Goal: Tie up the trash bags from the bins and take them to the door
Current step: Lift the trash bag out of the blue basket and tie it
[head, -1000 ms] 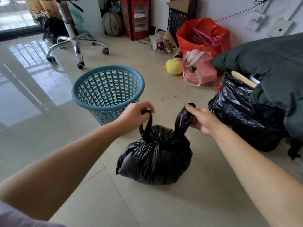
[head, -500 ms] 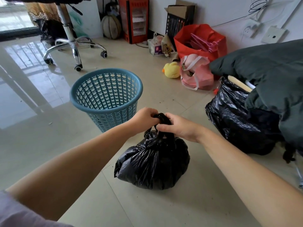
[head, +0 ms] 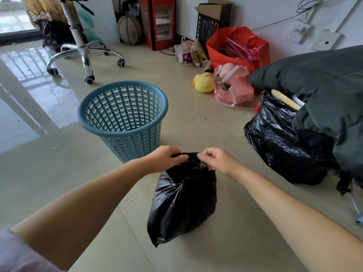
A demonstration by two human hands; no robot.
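Note:
A small black trash bag (head: 182, 201) stands on the tiled floor in front of me, stretched tall. My left hand (head: 164, 159) and my right hand (head: 218, 161) both pinch its gathered top, fingertips close together over the knot. An empty blue mesh bin (head: 122, 116) stands just behind and left of the bag. A larger black trash bag (head: 279, 140), open at the top with a pale stick poking out, sits to the right.
A dark green quilt (head: 324, 81) overhangs the larger bag. Pink bag (head: 233, 87), red bag (head: 237, 48), and yellow duck toy (head: 204, 82) lie by the wall. An office chair base (head: 82, 54) stands far left. Another dark bag (head: 57, 34) lies behind it.
My hands brought the bag's two ears together from apart, crossed them at the top, and now pull upward; the bag has stretched taller and narrower.

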